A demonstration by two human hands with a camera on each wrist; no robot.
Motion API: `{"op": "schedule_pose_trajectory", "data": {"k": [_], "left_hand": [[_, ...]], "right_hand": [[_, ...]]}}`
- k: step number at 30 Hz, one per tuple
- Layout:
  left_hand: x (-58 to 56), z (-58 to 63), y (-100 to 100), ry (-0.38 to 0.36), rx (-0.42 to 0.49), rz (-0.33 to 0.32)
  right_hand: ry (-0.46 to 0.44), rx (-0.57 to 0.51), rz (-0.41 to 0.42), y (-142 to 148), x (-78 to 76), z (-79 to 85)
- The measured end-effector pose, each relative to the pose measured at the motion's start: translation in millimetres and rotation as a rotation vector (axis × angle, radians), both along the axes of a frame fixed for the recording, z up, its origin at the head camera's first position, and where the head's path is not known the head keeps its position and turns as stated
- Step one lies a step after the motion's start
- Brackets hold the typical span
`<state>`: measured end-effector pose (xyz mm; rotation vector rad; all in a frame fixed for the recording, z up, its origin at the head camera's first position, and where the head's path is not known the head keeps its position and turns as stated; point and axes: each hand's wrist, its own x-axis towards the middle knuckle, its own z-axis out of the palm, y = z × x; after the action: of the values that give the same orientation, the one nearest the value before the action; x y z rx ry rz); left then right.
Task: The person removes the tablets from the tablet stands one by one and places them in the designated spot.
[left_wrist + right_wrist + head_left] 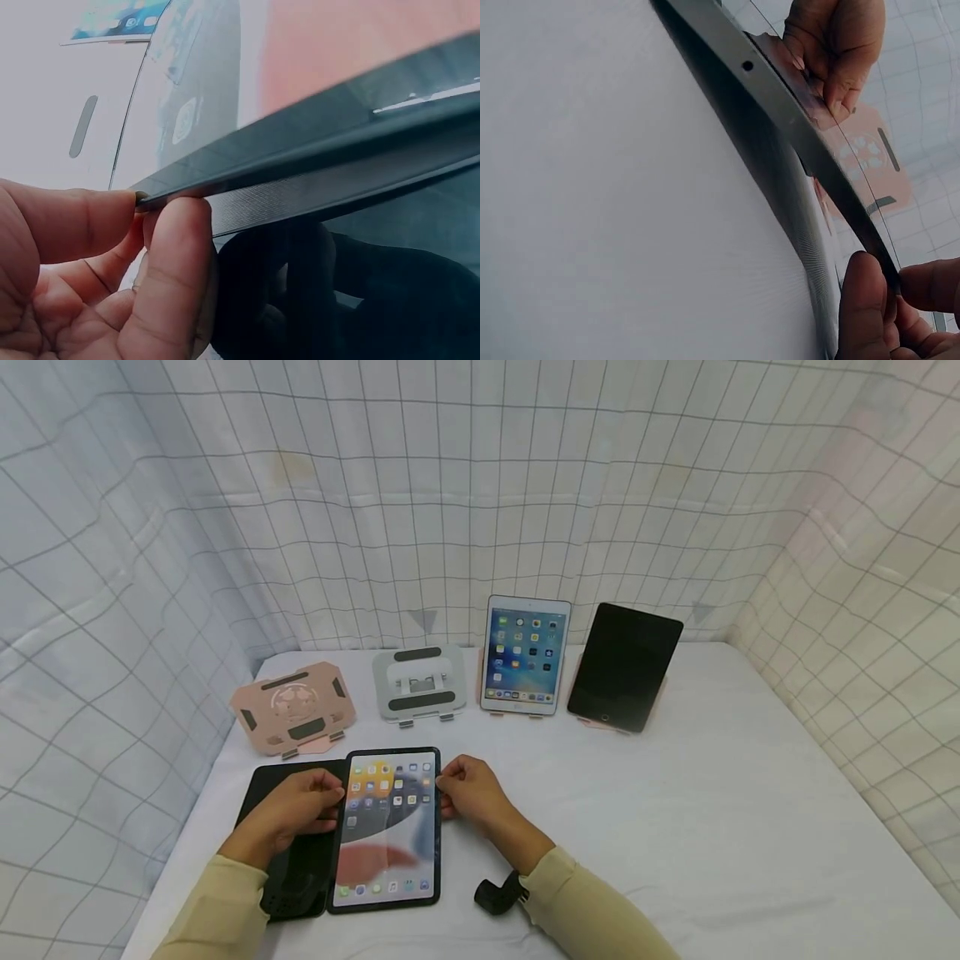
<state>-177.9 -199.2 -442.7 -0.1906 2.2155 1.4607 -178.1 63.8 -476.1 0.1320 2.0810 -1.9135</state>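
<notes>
A large tablet (390,835) with a lit home screen lies face up at the front left, in a black folio case whose open cover (300,860) extends to its left. My left hand (303,806), above the cover, pinches the tablet's left edge between thumb and fingertips. In the left wrist view, a dark ribbed strip (247,206) runs beneath that edge. My right hand (472,793) pinches the opposite long edge near the upper corner. Seen from the right wrist, that edge (780,112) stands above the white sheet. How firmly the tablet sits in the case cannot be told.
Behind stand a pink folding stand (296,703), a silver-grey stand (420,685), a white tablet (525,656) with a lit screen, and a dark-screened black tablet (625,668). White gridded cloth (480,527) walls the white table (712,827) at the back and sides.
</notes>
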Motion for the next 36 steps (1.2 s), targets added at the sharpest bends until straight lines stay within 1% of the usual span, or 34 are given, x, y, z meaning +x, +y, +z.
{"op": "schedule_pose_trajectory", "data": {"k": [8, 14, 20, 26, 30, 36], "left_hand": [[-3.1, -4.1, -0.2, 0.004, -0.067, -0.013], [-4.9, -6.5, 1.1, 0.016, -0.137, -0.02], [-3.1, -9.5, 4.1, 0.044, -0.171, -0.01], [-0.2, -9.4, 8.7, 0.079, -0.231, -0.003], [1.2, -8.4, 11.2, 0.093, -0.267, 0.01], [0.1, -5.4, 14.0, 0.089, -0.292, 0.012]], "right_hand": [[0.025, 0.023, 0.007, -0.8, 1.7, -0.4], [0.037, 0.052, 0.01, -1.8, 0.6, -1.2], [0.081, 0.19, 0.043, -0.4, -1.7, -0.4], [0.158, 0.331, 0.082, 0.3, -3.5, 2.3], [0.192, 0.371, 0.092, -0.1, -4.4, 2.2], [0.196, 0.382, 0.089, -0.2, -4.9, 0.1]]}}
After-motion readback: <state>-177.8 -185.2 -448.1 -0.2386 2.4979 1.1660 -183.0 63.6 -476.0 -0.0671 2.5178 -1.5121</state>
